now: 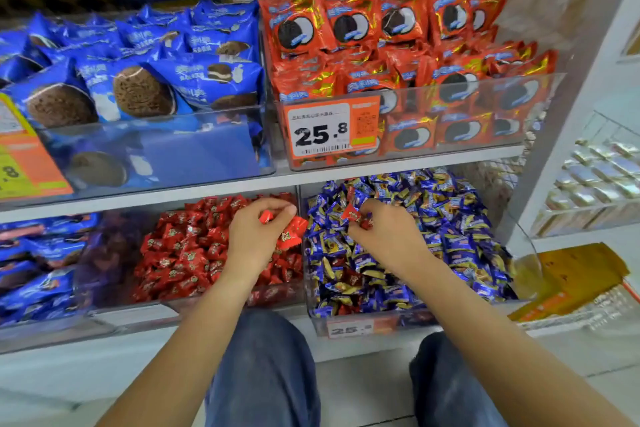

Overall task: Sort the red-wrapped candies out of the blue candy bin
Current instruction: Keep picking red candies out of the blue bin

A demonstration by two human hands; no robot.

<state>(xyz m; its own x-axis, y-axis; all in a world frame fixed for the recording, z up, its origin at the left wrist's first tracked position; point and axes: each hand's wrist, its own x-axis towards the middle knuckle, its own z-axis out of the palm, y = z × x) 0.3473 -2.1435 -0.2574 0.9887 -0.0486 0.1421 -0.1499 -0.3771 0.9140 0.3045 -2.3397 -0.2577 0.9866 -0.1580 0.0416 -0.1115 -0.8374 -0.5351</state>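
Both grips are closed on red-wrapped candies in the head view. Left hand (254,234) hovers over the right end of the red candy bin (194,253), its fingers curled around a bunch of red candies (291,232), with one more red candy (266,216) pinched at the fingertips. Right hand (384,236) sits over the left part of the blue candy bin (408,239), just right of the red candy bin, thumb and fingers pinching a red-wrapped candy (351,213) lifted off the blue heap; a second red piece (366,224) shows under the fingers. A few more red wrappers (349,279) lie mixed among the blue candies lower in that bin. On the shelf above the red candy bin stands a clear bin of blue cookie packs (138,87), and right of it a bin of red cookie packs (398,31) with an orange price tag (332,130) reading 25.8. Blue-jeaned knees (263,374) show below the shelves.
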